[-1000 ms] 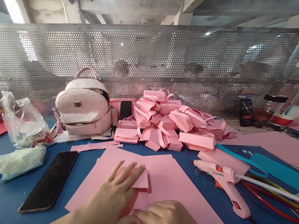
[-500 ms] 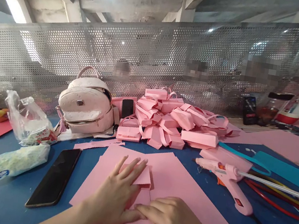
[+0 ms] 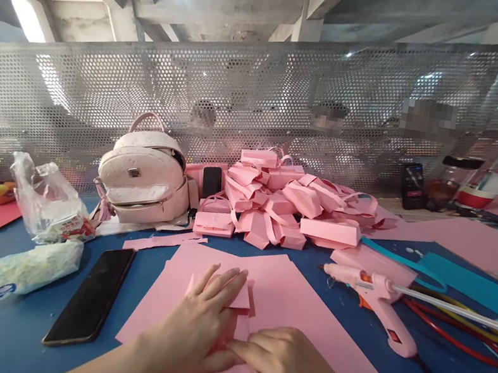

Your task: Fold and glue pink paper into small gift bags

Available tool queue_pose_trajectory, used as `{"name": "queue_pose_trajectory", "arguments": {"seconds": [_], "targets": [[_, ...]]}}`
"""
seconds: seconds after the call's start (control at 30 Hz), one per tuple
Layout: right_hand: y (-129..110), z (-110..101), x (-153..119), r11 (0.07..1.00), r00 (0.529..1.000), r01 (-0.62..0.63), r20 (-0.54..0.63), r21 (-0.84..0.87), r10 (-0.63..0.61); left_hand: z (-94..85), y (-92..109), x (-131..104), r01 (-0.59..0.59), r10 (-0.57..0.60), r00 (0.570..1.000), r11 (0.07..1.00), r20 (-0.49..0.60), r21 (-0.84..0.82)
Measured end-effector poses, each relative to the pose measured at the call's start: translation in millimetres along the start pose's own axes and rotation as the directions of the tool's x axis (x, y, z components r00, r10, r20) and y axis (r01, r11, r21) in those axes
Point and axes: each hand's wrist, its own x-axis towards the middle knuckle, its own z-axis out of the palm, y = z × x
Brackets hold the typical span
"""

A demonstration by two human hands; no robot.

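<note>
A small folded pink paper piece (image 3: 242, 302) rests on larger pink paper sheets (image 3: 301, 298) at the table's near middle. My left hand (image 3: 200, 313) lies flat over the folded paper, its fingers stretched out and slightly apart. Beside it my right hand (image 3: 289, 367) has its fingers bent and close together, pressing on the lower part of the folded paper. Its index fingertip meets my left thumb. Much of the folded piece is hidden beneath both hands.
Behind the sheets stands a heap of pink paper boxes (image 3: 301, 202), with a pale backpack (image 3: 144, 178) to its left. A pink glue gun (image 3: 377, 293) lies on the right. On the left are a phone (image 3: 91, 297), a tissue pack (image 3: 27, 269) and a plastic bag (image 3: 46, 202).
My left hand's fingers have shifted very slightly to the right and drawn a little closer together. My right hand stays pressed in the same spot. The view has turned slightly.
</note>
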Motion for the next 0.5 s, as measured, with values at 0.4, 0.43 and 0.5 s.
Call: {"name": "queue_pose_trajectory", "arguments": {"seconds": [0.4, 0.43, 0.5], "targets": [[3.7, 5.9, -3.5, 0.999, 1.000, 0.006, -0.010, -0.051, -0.006, -12.2, 10.7, -2.3, -0.022, 0.027, 0.998, 0.995, -0.053, 0.093], [3.5, 5.5, -3.6, 0.999, 1.000, 0.005, -0.011, -0.054, -0.005, -14.1, 10.8, -2.3, -0.031, 0.039, 0.997, 0.992, -0.060, 0.123], [3.0, 4.7, -3.6, 0.999, 1.000, 0.004, -0.004, -0.048, -0.005, -17.8, 10.6, -2.3, -0.044, 0.057, 0.996, 0.982, -0.067, 0.182]]}}
